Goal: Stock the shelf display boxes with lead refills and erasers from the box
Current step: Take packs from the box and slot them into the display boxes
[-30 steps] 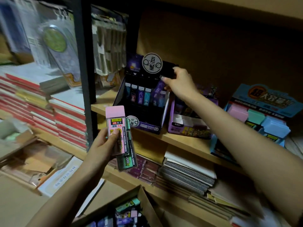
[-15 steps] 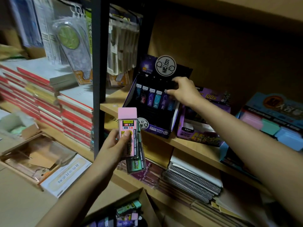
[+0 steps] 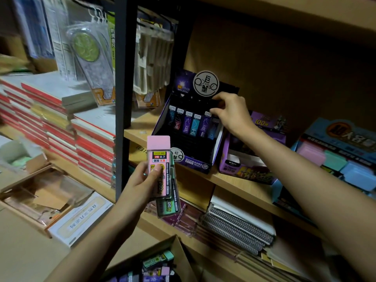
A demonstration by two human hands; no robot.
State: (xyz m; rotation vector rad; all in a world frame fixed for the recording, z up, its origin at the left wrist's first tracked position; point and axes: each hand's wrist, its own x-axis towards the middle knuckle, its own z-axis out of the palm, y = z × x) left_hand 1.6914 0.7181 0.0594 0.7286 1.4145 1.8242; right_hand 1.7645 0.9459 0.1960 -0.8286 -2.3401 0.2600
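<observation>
Purple-fronted display box (image 3: 195,159) on the shelf (image 3: 234,180) looks part filled, our right hand (image 3: 232,112) curled at its refill row (image 3: 189,123), whether gripping we cannot tell, while our left hand (image 3: 140,186) clasps two refill cases (image 3: 159,159) and the carton (image 3: 183,255) holds more.

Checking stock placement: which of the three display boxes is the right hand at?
The dark box with the round white sign, leftmost: the right hand reaches its refill row. The lilac box and blue box sit further right.
</observation>
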